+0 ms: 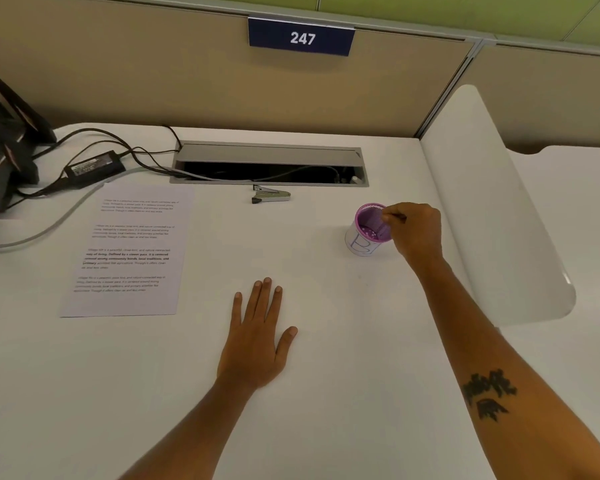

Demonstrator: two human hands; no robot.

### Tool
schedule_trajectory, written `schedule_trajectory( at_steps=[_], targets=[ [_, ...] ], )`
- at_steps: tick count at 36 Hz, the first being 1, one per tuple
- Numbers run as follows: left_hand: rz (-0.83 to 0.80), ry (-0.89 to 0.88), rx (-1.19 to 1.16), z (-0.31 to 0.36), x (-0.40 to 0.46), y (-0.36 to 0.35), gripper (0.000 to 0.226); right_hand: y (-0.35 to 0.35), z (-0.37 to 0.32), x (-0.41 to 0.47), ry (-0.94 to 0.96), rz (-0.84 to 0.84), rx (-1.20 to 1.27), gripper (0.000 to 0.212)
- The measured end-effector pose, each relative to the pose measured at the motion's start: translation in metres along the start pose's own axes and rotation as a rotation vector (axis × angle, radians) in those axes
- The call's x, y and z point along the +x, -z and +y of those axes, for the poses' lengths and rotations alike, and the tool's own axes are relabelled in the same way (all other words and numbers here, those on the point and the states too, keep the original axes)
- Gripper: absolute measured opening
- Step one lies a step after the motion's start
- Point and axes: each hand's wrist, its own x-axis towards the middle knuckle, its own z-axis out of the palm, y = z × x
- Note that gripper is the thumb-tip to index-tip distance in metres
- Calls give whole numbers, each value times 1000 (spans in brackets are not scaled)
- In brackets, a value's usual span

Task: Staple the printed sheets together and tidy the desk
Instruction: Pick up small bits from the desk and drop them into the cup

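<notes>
At nine o'clock my printed sheets [125,251] lie flat in one neat stack; I can't see a staple from here. My left hand [257,341] rests flat at centre, fingers spread, empty. The stapler [270,195] sits at twelve, untouched. At two, my right hand [414,230] pinches something small over the purple pen cup [368,230], so tidying seems underway. White desk [326,393], beige partition [153,74] numbered 247.

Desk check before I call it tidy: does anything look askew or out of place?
The stapler lies loose beside the open cable tray, not in the purple holder. The printed sheets lie slightly skewed.
</notes>
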Motion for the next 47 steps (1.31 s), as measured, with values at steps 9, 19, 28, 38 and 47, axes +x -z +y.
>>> schedule_trajectory(
  at_steps=[9,19,28,38,47],
  targets=[
    [-10,3,1,0,1,0,78,4,-3,1,-23,13,25,11],
    [-3,1,-4,0,0,0,79,4,-2,-1,14,-10,-40,20],
    [0,-2,-7,0,0,0,78,4,-2,-1,-38,65,-5,12],
    [1,0,-5,-1,1,0,78,1,8,-50,-77,200,165,11],
    [13,-1,-4,0,1,-2,79,-51,19,-162,-281,11,-105,47]
  ],
)
